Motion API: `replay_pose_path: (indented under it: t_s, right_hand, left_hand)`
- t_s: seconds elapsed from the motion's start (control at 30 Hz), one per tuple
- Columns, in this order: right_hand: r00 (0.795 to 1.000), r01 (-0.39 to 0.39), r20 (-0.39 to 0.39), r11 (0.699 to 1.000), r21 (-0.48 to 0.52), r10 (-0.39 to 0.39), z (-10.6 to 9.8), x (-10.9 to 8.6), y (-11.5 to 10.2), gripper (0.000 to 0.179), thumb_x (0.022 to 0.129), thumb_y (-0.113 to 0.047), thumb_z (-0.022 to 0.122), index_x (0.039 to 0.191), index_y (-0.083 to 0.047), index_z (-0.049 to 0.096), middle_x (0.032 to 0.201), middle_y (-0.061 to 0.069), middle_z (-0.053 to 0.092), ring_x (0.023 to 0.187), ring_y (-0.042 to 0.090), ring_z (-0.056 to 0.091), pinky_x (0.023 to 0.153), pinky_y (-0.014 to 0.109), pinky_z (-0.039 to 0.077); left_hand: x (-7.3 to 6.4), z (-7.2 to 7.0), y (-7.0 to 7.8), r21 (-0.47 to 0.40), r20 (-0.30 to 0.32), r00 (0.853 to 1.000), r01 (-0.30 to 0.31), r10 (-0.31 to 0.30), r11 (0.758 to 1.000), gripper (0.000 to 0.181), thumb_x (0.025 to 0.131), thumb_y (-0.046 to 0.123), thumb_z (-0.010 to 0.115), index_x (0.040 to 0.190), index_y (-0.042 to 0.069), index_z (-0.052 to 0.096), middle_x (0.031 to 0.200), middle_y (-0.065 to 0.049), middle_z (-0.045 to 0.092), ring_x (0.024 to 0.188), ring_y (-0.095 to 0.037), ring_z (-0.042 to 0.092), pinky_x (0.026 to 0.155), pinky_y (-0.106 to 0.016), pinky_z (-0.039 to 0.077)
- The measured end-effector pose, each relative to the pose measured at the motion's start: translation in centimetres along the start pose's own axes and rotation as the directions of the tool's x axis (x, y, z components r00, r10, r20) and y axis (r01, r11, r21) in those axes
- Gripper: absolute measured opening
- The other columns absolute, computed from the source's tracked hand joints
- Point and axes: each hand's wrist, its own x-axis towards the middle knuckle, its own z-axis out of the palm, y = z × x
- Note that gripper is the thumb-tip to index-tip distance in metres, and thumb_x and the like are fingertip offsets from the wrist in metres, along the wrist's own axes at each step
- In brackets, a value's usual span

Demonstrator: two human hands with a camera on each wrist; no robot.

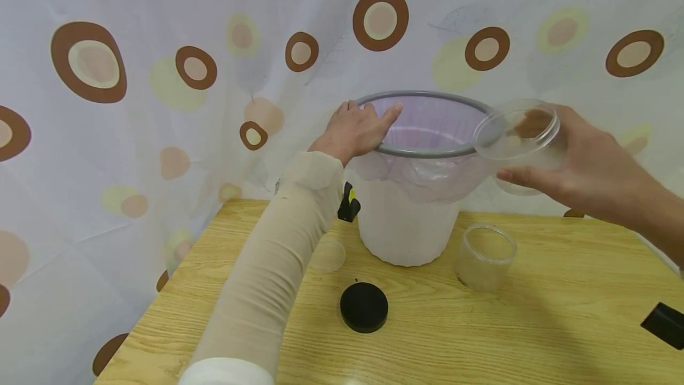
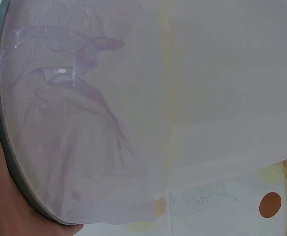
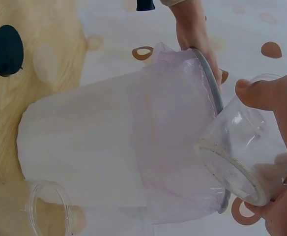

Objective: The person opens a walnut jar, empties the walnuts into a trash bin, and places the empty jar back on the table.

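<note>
A white trash bin (image 1: 408,227) with a grey rim and a thin lilac liner bag (image 1: 427,120) folded over its edge stands on the table. My left hand (image 1: 360,129) grips the rim at the left, fingers hooked over it. In my right hand (image 1: 595,153) is a clear plastic jar (image 1: 515,135), held around its side at the right of the bin. The jar tilts with its open mouth toward the bin, overlapping the rim in the head view; its base (image 3: 232,172) faces the right wrist camera. No contents show inside the jar.
A second clear jar (image 1: 485,260) stands upright just right of the bin. On the wood-grain table (image 1: 427,337) lie a round black lid (image 1: 364,307) and a thin clear disc (image 1: 328,255). A patterned curtain (image 1: 267,28) hangs close behind the bin.
</note>
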Motion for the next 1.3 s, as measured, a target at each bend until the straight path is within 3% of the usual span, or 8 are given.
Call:
replay_pose_path:
  t_s: [0.17,0.3,0.4,0.47,0.63,0.73,0.9,1.3]
  right_hand:
    - [0.999,0.034,0.012,0.999,0.042,-0.034,0.6,-0.6,0.2,0.083,0.079,-0.040,0.083,0.147,-0.033,0.035,0.136,0.010,0.054,0.123,0.035,0.049,0.096,0.053,0.033]
    - [0.998,0.055,0.020,0.995,0.087,-0.057,1.0,-1.1,0.3,0.077,0.080,-0.035,0.083,0.143,-0.031,0.040,0.135,0.008,0.055,0.123,0.031,0.050,0.099,0.026,0.035]
    - [0.997,0.072,0.024,0.990,0.118,-0.076,1.4,-1.4,0.4,0.073,0.080,-0.031,0.084,0.140,-0.026,0.042,0.135,0.009,0.055,0.123,0.031,0.050,0.087,0.006,0.031]
    - [0.996,0.082,0.020,0.988,0.132,-0.085,1.7,-1.6,0.4,0.072,0.080,-0.030,0.084,0.139,-0.026,0.043,0.134,0.008,0.056,0.123,0.026,0.050,0.082,0.001,0.028]
    - [0.995,0.094,0.023,0.982,0.163,-0.099,2.4,-2.2,0.3,0.076,0.080,-0.027,0.084,0.142,-0.035,0.041,0.132,-0.002,0.055,0.119,0.003,0.049,0.083,0.002,0.030]
    - [0.994,0.093,0.037,0.979,0.183,-0.101,2.9,-2.5,0.3,0.076,0.081,-0.026,0.084,0.142,-0.039,0.041,0.132,-0.007,0.054,0.118,-0.003,0.048,0.083,0.003,0.032]
    - [0.994,0.080,0.060,0.976,0.204,-0.094,3.8,-3.3,0.3,0.069,0.082,-0.027,0.082,0.138,-0.037,0.044,0.131,-0.010,0.052,0.118,-0.002,0.048,0.084,0.003,0.033]
    - [0.989,0.095,0.084,0.967,0.237,-0.118,5.6,-4.8,0.4,0.076,0.080,-0.025,0.084,0.141,-0.035,0.042,0.131,-0.011,0.055,0.113,-0.003,0.053,0.085,0.004,0.036]
  left_hand:
    - [0.0,0.0,0.0,-0.008,0.000,1.000,0.001,-0.001,1.000,0.087,0.100,0.067,0.010,0.153,0.003,0.032,0.160,-0.018,0.030,0.152,-0.033,0.018,0.124,-0.038,0.014]
    - [0.0,0.1,0.0,-0.012,-0.001,1.000,0.003,-0.003,1.000,0.087,0.100,0.067,0.010,0.153,0.003,0.032,0.160,-0.019,0.030,0.152,-0.033,0.019,0.124,-0.038,0.015]
    - [0.0,0.1,-0.1,-0.002,-0.004,1.000,0.000,0.000,1.000,0.086,0.100,0.066,0.010,0.153,0.002,0.033,0.160,-0.018,0.031,0.151,-0.033,0.019,0.124,-0.038,0.015]
    - [0.0,0.1,-0.1,0.004,-0.004,1.000,-0.004,0.004,1.000,0.086,0.100,0.066,0.009,0.153,0.002,0.033,0.159,-0.017,0.032,0.152,-0.033,0.019,0.124,-0.038,0.015]
    - [0.0,0.1,-0.1,0.013,-0.002,1.000,-0.012,0.012,1.000,0.085,0.101,0.065,0.009,0.153,0.002,0.033,0.159,-0.015,0.034,0.152,-0.033,0.019,0.124,-0.038,0.014]
    - [-0.1,0.1,-0.1,0.018,-0.005,1.000,-0.012,0.012,1.000,0.085,0.101,0.065,0.009,0.152,0.002,0.034,0.159,-0.015,0.035,0.152,-0.033,0.020,0.124,-0.039,0.015]
    - [-0.1,0.1,-0.1,0.020,-0.007,1.000,-0.012,0.012,1.000,0.085,0.101,0.065,0.009,0.152,0.002,0.034,0.158,-0.016,0.035,0.151,-0.033,0.022,0.124,-0.038,0.016]
    - [0.0,0.1,-0.1,0.016,-0.010,1.000,-0.015,0.015,1.000,0.085,0.101,0.064,0.009,0.152,0.002,0.034,0.158,-0.015,0.035,0.151,-0.033,0.021,0.124,-0.038,0.016]
